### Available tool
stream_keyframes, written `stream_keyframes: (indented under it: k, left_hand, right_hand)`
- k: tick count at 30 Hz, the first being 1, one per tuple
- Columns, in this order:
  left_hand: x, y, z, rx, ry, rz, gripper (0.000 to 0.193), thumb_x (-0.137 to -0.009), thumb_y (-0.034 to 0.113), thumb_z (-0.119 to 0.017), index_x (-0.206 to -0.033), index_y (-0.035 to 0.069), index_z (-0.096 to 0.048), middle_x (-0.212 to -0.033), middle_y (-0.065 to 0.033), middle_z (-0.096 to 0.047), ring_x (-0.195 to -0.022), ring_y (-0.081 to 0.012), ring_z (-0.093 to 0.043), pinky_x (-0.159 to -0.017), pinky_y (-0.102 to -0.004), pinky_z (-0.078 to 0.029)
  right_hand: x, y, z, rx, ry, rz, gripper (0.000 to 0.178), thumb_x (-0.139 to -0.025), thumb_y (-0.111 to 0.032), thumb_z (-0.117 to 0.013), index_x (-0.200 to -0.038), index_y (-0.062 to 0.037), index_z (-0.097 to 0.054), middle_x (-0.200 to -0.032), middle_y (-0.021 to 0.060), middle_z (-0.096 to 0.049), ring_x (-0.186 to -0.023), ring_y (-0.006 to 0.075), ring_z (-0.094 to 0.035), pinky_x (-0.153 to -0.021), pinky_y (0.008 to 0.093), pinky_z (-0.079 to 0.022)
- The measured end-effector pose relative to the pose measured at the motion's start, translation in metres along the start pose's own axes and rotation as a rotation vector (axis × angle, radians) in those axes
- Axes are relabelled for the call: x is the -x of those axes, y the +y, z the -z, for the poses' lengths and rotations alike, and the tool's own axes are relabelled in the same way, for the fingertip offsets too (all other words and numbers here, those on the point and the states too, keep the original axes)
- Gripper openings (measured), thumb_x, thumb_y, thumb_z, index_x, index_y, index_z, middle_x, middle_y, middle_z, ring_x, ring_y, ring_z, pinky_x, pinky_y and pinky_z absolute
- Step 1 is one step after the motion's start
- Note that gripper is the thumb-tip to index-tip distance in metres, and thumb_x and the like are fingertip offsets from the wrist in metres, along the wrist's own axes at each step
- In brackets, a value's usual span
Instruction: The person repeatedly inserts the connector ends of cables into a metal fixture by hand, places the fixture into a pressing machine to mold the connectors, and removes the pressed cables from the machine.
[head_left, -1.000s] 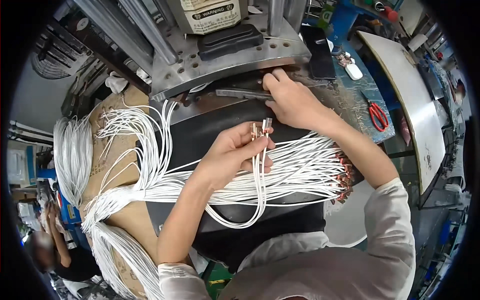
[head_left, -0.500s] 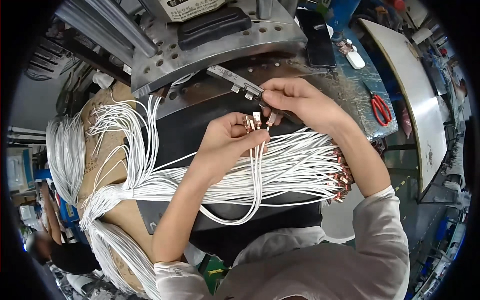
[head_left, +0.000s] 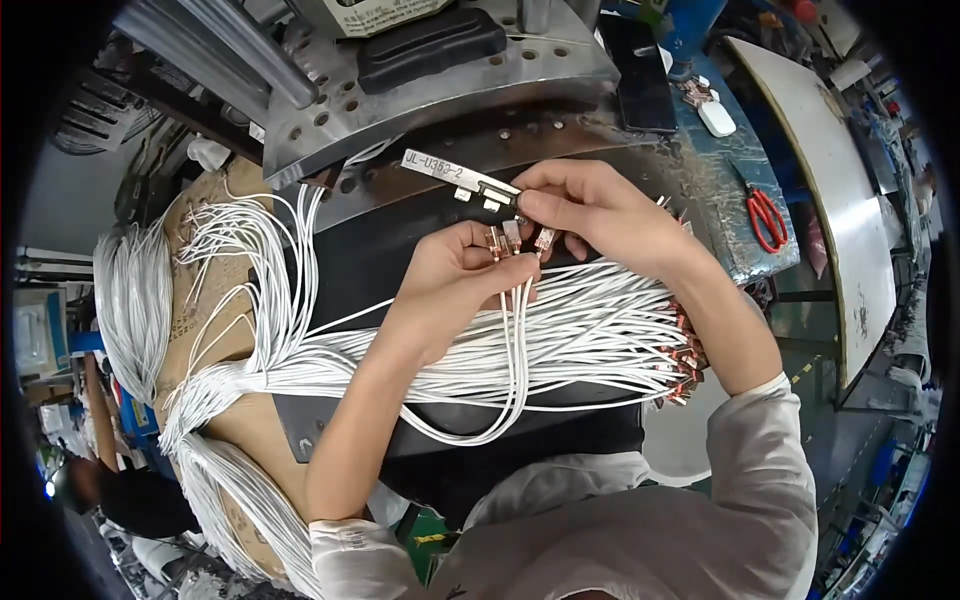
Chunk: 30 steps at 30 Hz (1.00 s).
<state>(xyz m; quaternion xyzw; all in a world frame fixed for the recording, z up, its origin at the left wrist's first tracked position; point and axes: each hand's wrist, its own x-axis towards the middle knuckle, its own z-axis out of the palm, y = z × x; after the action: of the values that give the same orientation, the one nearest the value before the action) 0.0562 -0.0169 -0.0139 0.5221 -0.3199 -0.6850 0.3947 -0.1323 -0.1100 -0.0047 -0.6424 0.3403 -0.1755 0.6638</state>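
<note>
My left hand (head_left: pixel 445 280) is closed on a few white cables (head_left: pixel 518 345), pinching them just below their metal plugs (head_left: pixel 513 237). The plugs stick up side by side above my fingers, and the cables loop down toward my body. Between the thumb and fingers of my right hand (head_left: pixel 605 215) is a flat metal bar (head_left: pixel 435 168) with small square blocks along its lower edge. It lies tilted, its free end pointing up and left, just above the plugs. Under both hands spreads a thick bundle of white cables (head_left: pixel 590 345), with copper-coloured ends (head_left: pixel 686 365) at the right.
A heavy steel machine plate (head_left: pixel 430 105) with posts stands ahead. Farther right are a black phone (head_left: pixel 640 75), a small white case (head_left: pixel 716 119) and red-handled scissors (head_left: pixel 767 220) on a blue bench. Cable coils (head_left: pixel 135 310) lie at left; another person (head_left: pixel 130 495) is beyond.
The metal bar has turned in my right hand, so its marked face catches more light and its free end sits further left. My left hand keeps its grip on the cables.
</note>
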Motion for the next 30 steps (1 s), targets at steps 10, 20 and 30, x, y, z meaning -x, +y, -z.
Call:
stream_keyframes:
  k: [10,20,30]
  left_hand:
    - [0.001,0.002,-0.003,0.009,0.04,0.016,0.02,-0.091,0.014,-0.076,-0.101,-0.001,-0.067,-0.091,-0.0067,-0.072,-0.078,-0.0117,-0.069,-0.069,-0.0256,-0.058]
    - [0.001,0.002,-0.004,-0.005,0.07,0.014,0.023,-0.088,0.018,-0.08,-0.094,-0.001,-0.069,-0.081,-0.0054,-0.069,-0.066,-0.0109,-0.066,-0.059,-0.0255,-0.057]
    - [0.015,0.003,0.004,0.098,-0.01,-0.047,0.018,-0.093,0.016,-0.074,-0.101,-0.001,-0.072,-0.084,-0.0039,-0.07,-0.074,-0.0095,-0.067,-0.064,-0.0233,-0.056]
  right_hand:
    - [-0.001,0.0,0.006,0.048,-0.046,0.075,0.03,-0.102,-0.024,-0.061,-0.118,0.0018,-0.064,-0.087,-0.0014,-0.067,-0.07,0.0034,-0.057,-0.057,0.02,-0.037]
    - [-0.003,0.005,0.016,0.101,-0.145,0.096,0.027,-0.1,-0.021,-0.063,-0.116,0.0017,-0.064,-0.086,0.0002,-0.068,-0.071,0.0042,-0.058,-0.06,0.0203,-0.042]
    - [-0.002,-0.003,0.016,0.078,-0.057,-0.002,0.031,-0.087,-0.01,-0.078,-0.113,0.0029,-0.068,-0.085,0.004,-0.072,-0.068,0.0051,-0.061,-0.058,0.0209,-0.047]
